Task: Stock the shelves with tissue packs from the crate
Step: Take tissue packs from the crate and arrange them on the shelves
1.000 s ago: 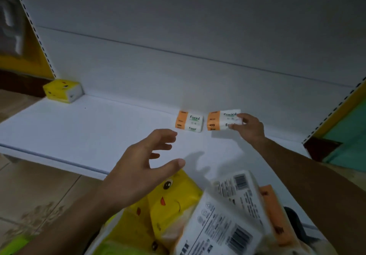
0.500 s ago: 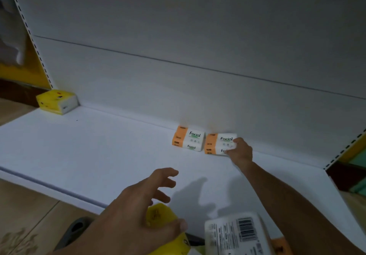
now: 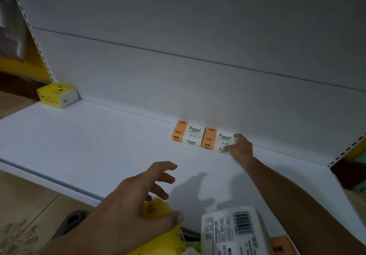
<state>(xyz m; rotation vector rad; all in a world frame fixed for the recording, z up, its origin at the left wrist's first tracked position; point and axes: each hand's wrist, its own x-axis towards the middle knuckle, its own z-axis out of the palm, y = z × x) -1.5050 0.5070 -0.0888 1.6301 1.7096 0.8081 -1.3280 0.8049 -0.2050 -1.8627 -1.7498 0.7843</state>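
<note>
Two bare hands are reaching over a white shelf (image 3: 99, 145) with a white back panel (image 3: 178, 86) behind it.

Three tissue packs are sitting on the shelf. Two are orange-and-white packs printed "Facial", standing just beside each other against the back panel, right of centre: the left Facial pack (image 3: 188, 133) and the right Facial pack (image 3: 216, 139). The third, a yellow shelf pack (image 3: 57, 95), is resting alone in the far left corner, well apart from the pair.

The right hand (image 3: 242, 147) is stretching to the back of the shelf. Its grip is closing round the right end of the right Facial pack, with one finger lying on top and others curling against the front face. The left Facial pack is standing untouched.

The left hand (image 3: 130, 201) is hovering near the front edge of the shelf. Its grip is wide, with fingers spread and holding nothing, just above a yellow crate pack (image 3: 170, 239).

Three packs are showing at the bottom of the view, where a grey crate (image 3: 73, 220) rim is peeking out: the yellow crate pack, one white barcode pack (image 3: 231, 233) and the corner of one orange pack (image 3: 279, 243).

A tiled floor (image 3: 25, 205) is showing at lower left.
</note>
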